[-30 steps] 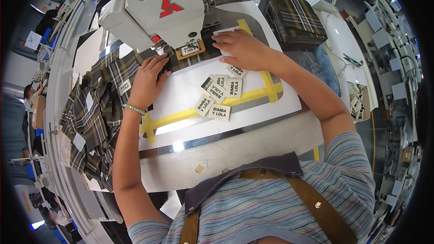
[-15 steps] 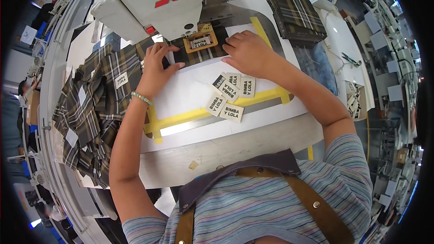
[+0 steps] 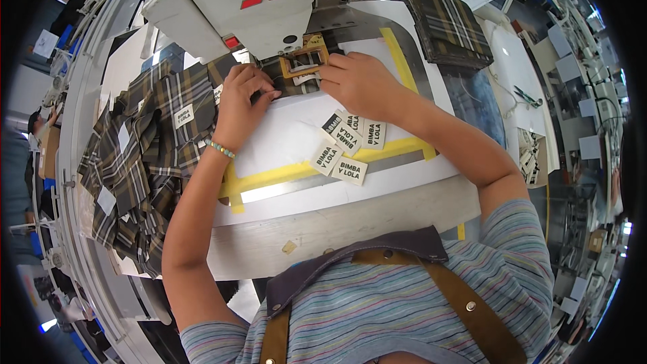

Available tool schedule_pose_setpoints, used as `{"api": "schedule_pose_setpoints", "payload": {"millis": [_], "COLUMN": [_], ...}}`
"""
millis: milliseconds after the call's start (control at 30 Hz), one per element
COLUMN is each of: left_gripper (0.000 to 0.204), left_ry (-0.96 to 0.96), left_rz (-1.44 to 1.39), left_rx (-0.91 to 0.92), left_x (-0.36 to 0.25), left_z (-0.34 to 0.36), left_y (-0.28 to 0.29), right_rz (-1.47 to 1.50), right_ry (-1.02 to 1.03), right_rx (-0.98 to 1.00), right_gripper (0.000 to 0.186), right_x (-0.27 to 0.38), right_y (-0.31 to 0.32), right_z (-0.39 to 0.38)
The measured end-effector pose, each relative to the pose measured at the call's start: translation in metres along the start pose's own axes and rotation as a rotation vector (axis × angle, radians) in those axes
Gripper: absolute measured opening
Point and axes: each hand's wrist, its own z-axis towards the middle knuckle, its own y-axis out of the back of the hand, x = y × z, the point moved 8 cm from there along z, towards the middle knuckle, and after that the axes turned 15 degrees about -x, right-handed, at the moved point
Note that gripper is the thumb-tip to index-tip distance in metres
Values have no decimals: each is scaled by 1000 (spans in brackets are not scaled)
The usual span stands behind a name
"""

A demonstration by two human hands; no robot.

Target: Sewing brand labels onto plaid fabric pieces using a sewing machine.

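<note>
Under the sewing machine head lies a dark plaid fabric piece. An orange clamp frame stands over it, and a pale label shows partly below the frame's near edge. My left hand is closed at the fabric's left end, thumb and fingers drawn together on its edge. At the right end, my right hand has curled fingers closed on the fabric beside the label; its exact grip is partly hidden. Several loose printed labels lie on the white sheet nearer to me.
Loose plaid pieces, some with labels, heap at the left. A neat plaid stack stands at the back right. Yellow tape borders the white sheet. Farther right are thread snips and a box of labels.
My right hand has moved left, close to the clamp frame, and my left fingers have drawn together. The label that showed inside the frame now sits lower, partly out past its near edge.
</note>
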Motion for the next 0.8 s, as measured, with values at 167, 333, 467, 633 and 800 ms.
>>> {"api": "schedule_pose_setpoints", "payload": {"millis": [167,333,467,633,800], "left_gripper": [17,19,20,35,43], "left_ry": [-184,-259,-40,23,27], "left_rz": [121,343,399,541,355], "left_rx": [44,24,128,147,52], "left_x": [-25,-12,27,30,6], "left_z": [1,-10,-36,-33,-5], "left_y": [40,113,155,161,107], "right_rz": [92,143,156,210,206], "right_ry": [-12,-141,-211,-356,-382], "right_rx": [36,-52,-69,-106,-99], "right_gripper": [12,10,11,13,12], "right_x": [27,8,-7,-23,-31], "right_y": [16,31,35,38,42], "right_z": [-3,-12,-27,-38,-38]}}
